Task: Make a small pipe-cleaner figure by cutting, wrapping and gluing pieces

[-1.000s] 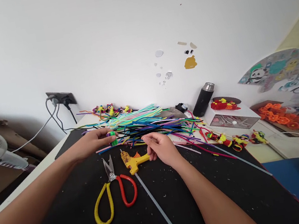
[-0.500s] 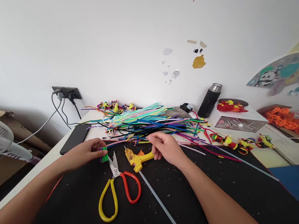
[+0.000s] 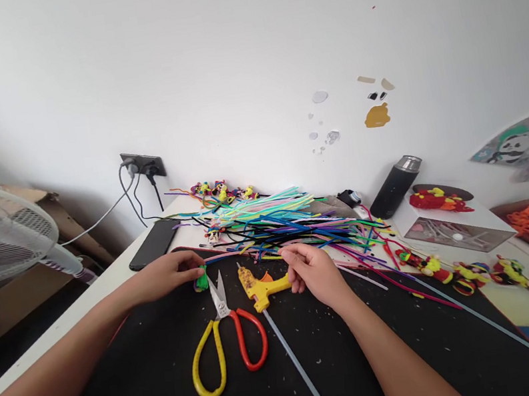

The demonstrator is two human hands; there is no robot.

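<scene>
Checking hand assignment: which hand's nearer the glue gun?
Right: right hand at the handle end of the glue gun; left hand farther off to its left, by the tips of the scissors.

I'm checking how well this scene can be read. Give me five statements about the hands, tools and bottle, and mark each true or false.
1. The left hand holds a small green bundle. True.
2. The scissors are fully closed. False: they lie partly open.
3. The glue gun lies to the right of the scissors. True.
4. The right hand grips the scissors. False: it is beside the glue gun.
5. The black bottle has a silver top. True.
</scene>
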